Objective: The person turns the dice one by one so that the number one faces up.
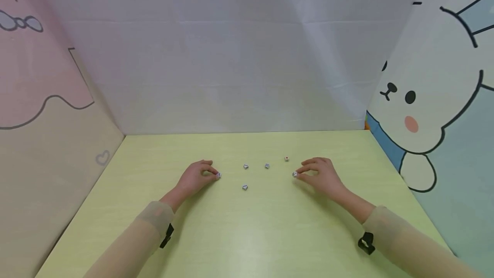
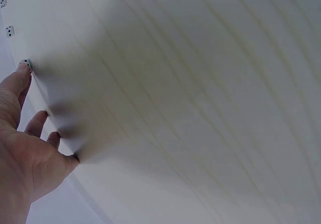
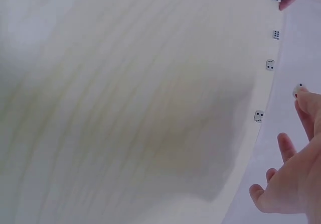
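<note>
While left grip (image 1: 194,177) pinches one pip-marked die (image 1: 218,175) | right grip (image 1: 323,177) pinches another die (image 1: 295,174)

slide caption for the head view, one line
Left hand and right hand each pinch a die; four more dice lie on the yellowish table.

Held dice (image 2: 28,63) partly hidden by fingers (image 2: 16,82); sleeves (image 1: 125,239) cut off at bottom

Six white dice (image 1: 245,187), dotted faces; one pinched in left hand (image 1: 194,178), one in right hand (image 1: 323,178), four apart on bench (image 1: 247,231) between, one showing red.
</note>
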`<state>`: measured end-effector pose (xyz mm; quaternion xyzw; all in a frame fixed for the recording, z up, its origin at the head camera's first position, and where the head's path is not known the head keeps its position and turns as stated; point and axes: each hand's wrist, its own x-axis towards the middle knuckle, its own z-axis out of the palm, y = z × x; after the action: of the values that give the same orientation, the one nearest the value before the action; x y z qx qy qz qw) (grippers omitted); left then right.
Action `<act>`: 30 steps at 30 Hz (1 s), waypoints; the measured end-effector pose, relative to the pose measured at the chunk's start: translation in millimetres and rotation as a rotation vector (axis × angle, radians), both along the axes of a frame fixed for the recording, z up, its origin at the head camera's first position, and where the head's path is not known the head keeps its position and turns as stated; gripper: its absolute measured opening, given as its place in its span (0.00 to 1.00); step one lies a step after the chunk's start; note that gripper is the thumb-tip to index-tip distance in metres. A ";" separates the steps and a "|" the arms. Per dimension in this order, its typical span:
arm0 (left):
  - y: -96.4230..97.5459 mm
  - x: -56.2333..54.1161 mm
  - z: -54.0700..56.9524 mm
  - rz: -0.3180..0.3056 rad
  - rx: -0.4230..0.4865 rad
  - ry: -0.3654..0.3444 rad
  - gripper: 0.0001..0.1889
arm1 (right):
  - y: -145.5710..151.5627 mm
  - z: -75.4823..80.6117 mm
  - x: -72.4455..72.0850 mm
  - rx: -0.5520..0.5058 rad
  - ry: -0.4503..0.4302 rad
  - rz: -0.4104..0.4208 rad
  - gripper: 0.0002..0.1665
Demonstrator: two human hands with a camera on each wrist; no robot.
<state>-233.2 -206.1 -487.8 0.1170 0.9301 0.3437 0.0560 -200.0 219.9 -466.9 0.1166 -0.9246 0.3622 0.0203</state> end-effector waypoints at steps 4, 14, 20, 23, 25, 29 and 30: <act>0.2 0.9 0.7 -0.002 -0.005 0.003 0.07 | 0.3 1.4 -1.4 -0.131 -0.055 -0.007 0.15; 0.6 1.6 1.3 0.004 -0.010 -0.009 0.07 | -5.9 0.9 7.1 -0.470 -0.221 -0.124 0.25; 0.7 1.4 1.8 0.005 -0.009 -0.010 0.07 | -7.7 -5.6 9.1 -0.447 -0.190 -0.120 0.22; 0.1 0.8 0.6 0.005 -0.008 -0.008 0.07 | -7.0 -11.4 8.4 -0.314 -0.136 -0.107 0.19; -0.2 0.6 -0.1 0.003 -0.009 -0.005 0.07 | -6.2 -15.6 8.4 -0.226 -0.115 -0.112 0.16; -0.6 0.1 -1.0 -0.001 -0.014 0.000 0.07 | -5.7 -22.1 9.6 -0.138 -0.103 -0.119 0.12; -0.6 0.0 -1.2 -0.002 -0.016 0.000 0.07 | -5.8 -23.3 9.9 -0.128 -0.093 -0.117 0.12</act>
<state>-233.3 -206.7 -489.0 0.1175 0.9326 0.3364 0.0573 -190.1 214.1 -490.2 0.0438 -0.9047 0.4237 0.0056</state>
